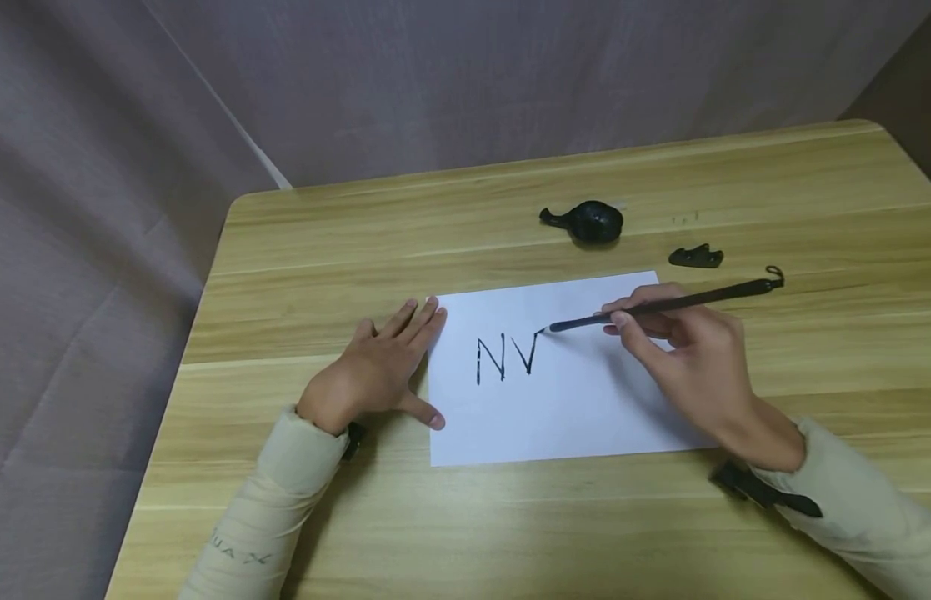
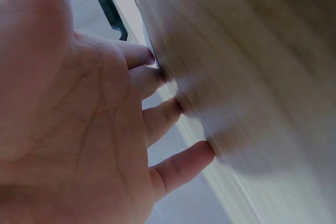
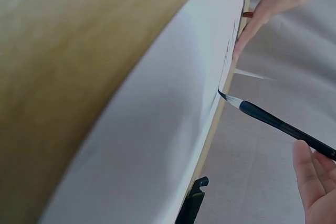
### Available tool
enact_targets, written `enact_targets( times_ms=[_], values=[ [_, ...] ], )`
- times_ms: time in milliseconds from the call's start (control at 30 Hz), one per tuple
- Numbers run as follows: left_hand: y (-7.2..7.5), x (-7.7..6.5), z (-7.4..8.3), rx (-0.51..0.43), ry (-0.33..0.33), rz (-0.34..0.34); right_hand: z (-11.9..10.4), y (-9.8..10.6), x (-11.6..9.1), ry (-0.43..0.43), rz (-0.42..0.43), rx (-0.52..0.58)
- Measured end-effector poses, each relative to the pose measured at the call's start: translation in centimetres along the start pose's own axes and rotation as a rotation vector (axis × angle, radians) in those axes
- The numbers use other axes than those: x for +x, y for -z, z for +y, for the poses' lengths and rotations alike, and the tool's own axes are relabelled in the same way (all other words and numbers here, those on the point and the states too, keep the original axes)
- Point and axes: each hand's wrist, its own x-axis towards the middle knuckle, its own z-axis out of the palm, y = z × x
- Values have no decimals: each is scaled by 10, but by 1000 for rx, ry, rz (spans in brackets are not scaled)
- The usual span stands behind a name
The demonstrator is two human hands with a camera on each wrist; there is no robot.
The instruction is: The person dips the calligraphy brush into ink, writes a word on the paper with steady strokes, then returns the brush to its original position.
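Note:
My right hand [image 1: 698, 342] pinches a dark-handled writing brush [image 1: 660, 306] between thumb and fingers. In the right wrist view the inked tip of the brush [image 3: 228, 98] is bent against the paper. A white sheet of paper [image 1: 585, 400] lies on the table, with black strokes shaped like "N" and "V" [image 1: 530, 354] on it; the tip is at the top of the V's right stroke. My left hand [image 1: 382, 367] lies spread at the sheet's left edge, fingertips and thumb on it. Seen from the left wrist, its fingers [image 2: 184, 166] are extended, tips down on the surface.
Behind the paper sits a black gourd-shaped vessel [image 1: 593, 223]. To its right, near the sheet's far corner, lies a small black notched brush rest [image 1: 696, 256]. The wooden table [image 1: 525, 533] has grey curtains [image 1: 465, 83] along its back and left side.

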Motion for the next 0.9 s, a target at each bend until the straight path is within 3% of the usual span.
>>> enact_targets(
  times_ms=[333,633,900],
  values=[
    [1,0,0,14,-5,4,-3,5,4,59,36,53],
    [-1,-2,0,12,1,8,-13,11,1,30,26,-64],
    [1,-3,-2,0,14,7,-13,14,-3,59,16,-35]
  ],
)
